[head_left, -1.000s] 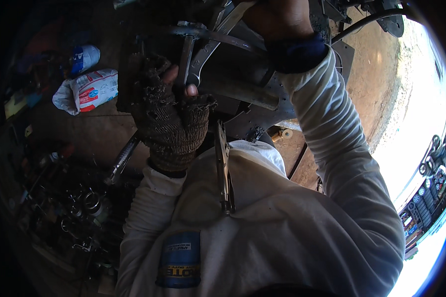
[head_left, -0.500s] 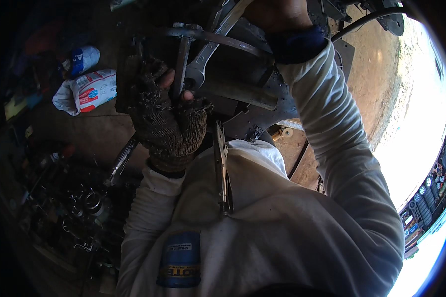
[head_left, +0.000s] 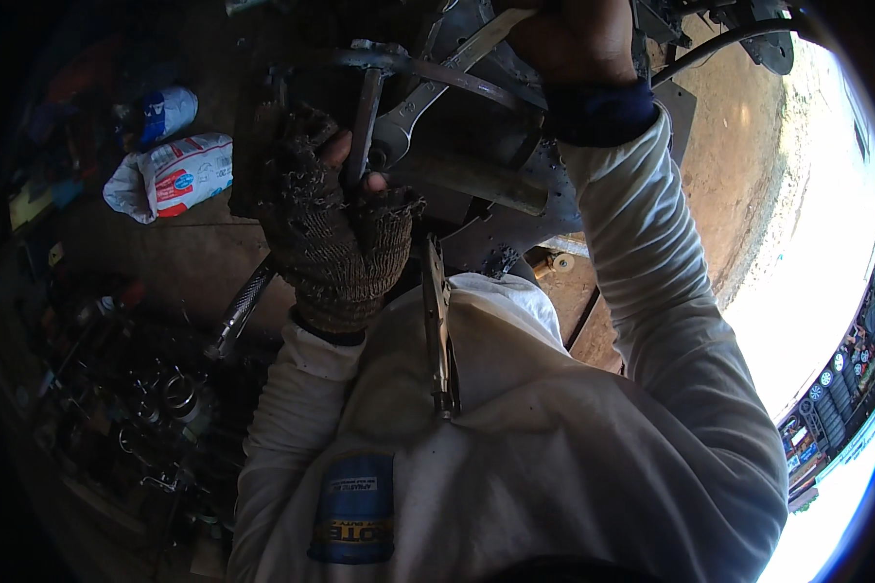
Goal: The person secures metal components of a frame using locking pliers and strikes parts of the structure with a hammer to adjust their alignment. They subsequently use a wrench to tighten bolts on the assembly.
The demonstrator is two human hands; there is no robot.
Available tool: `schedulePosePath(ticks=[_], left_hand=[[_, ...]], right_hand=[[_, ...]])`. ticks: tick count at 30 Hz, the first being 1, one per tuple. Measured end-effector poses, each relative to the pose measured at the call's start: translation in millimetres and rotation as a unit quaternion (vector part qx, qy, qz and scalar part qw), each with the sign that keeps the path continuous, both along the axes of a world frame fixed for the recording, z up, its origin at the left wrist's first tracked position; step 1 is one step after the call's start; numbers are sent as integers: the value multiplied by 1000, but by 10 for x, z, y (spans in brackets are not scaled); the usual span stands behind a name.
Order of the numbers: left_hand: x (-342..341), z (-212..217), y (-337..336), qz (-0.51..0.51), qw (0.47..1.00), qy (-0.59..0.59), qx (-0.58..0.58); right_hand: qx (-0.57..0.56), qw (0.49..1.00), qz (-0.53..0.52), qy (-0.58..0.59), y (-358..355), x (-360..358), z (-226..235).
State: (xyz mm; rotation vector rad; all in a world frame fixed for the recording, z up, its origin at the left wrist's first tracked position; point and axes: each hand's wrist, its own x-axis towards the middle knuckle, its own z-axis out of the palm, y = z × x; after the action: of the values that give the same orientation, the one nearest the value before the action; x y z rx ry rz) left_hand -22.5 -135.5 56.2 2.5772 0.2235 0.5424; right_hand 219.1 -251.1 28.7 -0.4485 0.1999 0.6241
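My left hand (head_left: 340, 228), in a frayed dark knit glove with bare fingertips, closes its thumb and finger around the lower end of a narrow metal bar (head_left: 366, 112). Right beside those fingertips, the open end of a steel wrench (head_left: 420, 97) sits at a nut or bolt in the dark metal assembly. The wrench slants up to my bare right hand (head_left: 578, 39), closed around its far end near the top edge; the fingers are partly hidden. Locking pliers (head_left: 437, 330) stick out from the assembly toward my shirt. A curved metal strip (head_left: 457, 83) crosses above the wrench.
A knurled tool handle (head_left: 243, 306) projects left of my glove. A white and red bag (head_left: 190, 180) and a blue packet (head_left: 168, 115) lie at the left. Dark metal parts (head_left: 180, 398) crowd the lower left. A black cable (head_left: 729, 37) curves at the upper right.
My right hand has shifted a little to the right and down, and the wrench's handle has swung to the right with it. My left hand has stayed nearly in place.
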Motion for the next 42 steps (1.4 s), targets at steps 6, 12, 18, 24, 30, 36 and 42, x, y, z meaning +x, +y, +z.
schedulePosePath(ticks=[6, 12, 18, 24, 30, 36, 42], left_hand=[[-15, 3, -37, 23, 999, 33, -20], [-25, -84, -16, 27, 999, -10, -18], [83, -7, -10, 16, 994, -60, 85], [30, -4, 7, 9, 997, -76, 10], [-15, -116, 31, -3, 995, -80, 60], [35, 0, -18, 14, 996, -84, 15], [-52, -34, -7, -29, 999, 16, -1]], right_hand=[[-60, 998, -4, 17, -62, -91, 67], [-51, 998, 3, 22, 5, -84, 59], [89, 985, 116, -86, 88, 113, -224], [-434, 687, 181, -555, 756, 207, 236], [-184, 921, 306, -155, 1323, 226, 427], [-14, 953, 243, -181, 803, 500, 336], [-3, 989, -95, -115, -320, 62, 118]])
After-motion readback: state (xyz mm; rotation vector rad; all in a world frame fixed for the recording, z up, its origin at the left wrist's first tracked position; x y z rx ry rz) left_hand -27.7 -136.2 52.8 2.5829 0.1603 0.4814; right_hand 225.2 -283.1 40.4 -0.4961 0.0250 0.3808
